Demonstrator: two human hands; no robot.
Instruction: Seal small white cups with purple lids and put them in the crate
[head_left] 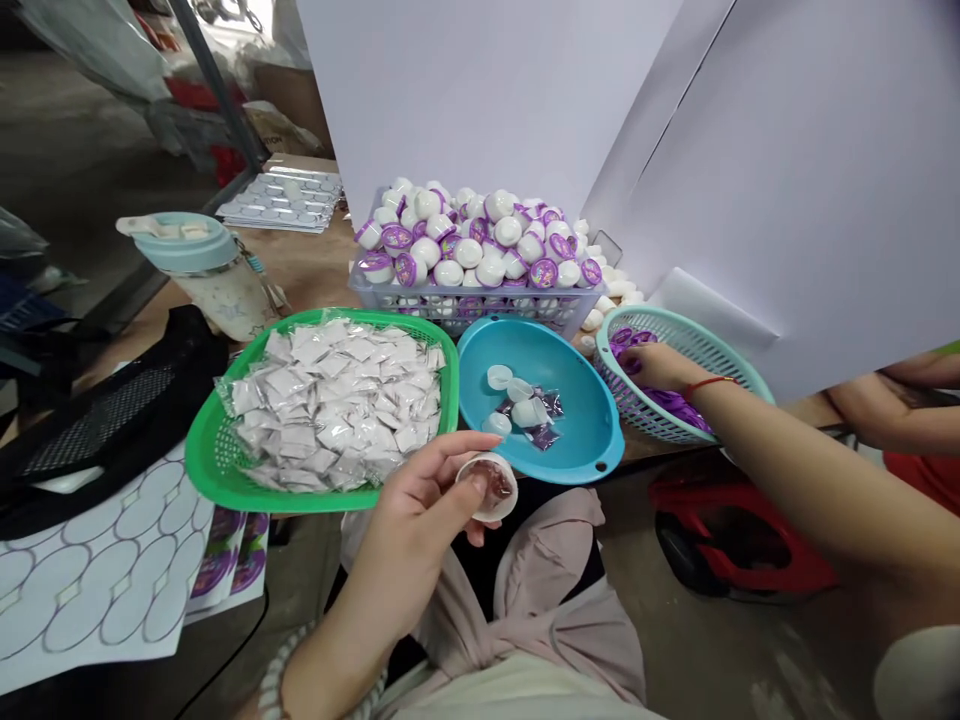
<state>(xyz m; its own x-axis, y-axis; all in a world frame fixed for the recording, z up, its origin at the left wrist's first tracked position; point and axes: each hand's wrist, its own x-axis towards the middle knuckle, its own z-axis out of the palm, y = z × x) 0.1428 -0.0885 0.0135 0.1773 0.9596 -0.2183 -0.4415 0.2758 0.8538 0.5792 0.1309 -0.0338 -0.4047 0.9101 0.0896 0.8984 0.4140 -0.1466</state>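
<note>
My left hand [420, 490] is closed round a small white cup [489, 486], open side up, with something reddish-brown inside it, held above my lap. My right hand [658, 365] reaches into a teal mesh basket [739, 367] of purple pieces; its fingers are down among them and mostly hidden. Between the hands lies a blue bowl [581, 440] with a few white cups and small purple sachets. A green basket [202, 455] heaped with white sachets [337, 400] lies left of the bowl.
A lavender crate [465, 305] piled with white cups bearing purple lids stands behind the bowl. A lidded drinking bottle [206, 265] and a black mesh tray [97, 415] lie at the left, above sticker sheets [97, 555]. Another person's arm [885, 400] rests at far right.
</note>
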